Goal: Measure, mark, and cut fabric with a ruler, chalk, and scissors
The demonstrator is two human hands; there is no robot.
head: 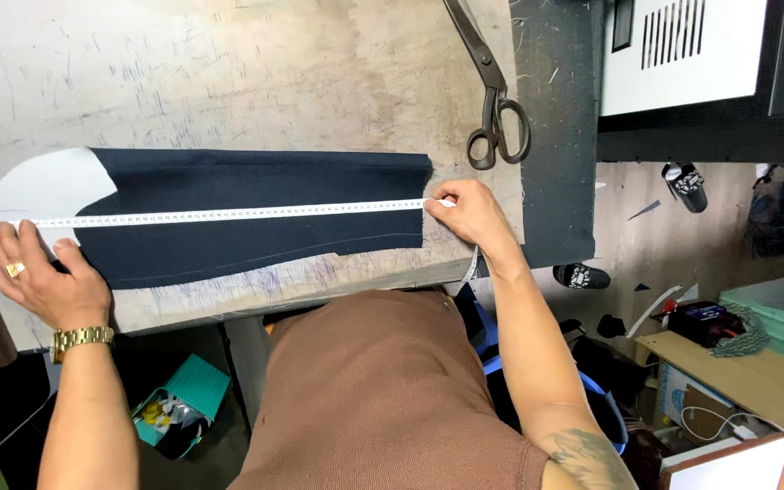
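Measuring step, seen from the head camera. A white measuring tape [229, 215] is stretched flat along a dark navy fabric piece [256, 218] that lies near the front edge of the worn worktable [229, 73]. The left hand [43, 277] rests with fingers spread, pressing the tape's end down on the white lining [47, 186] at the fabric's left end. The right hand [466, 213] pinches the tape between thumb and fingertips at the fabric's right edge; the slack hangs over the table's front edge. Large shears [492, 91] lie untouched toward the table's back right corner. Judged from this, the length is being read; the next move calls for keeping the tape taut and both ends fixed.
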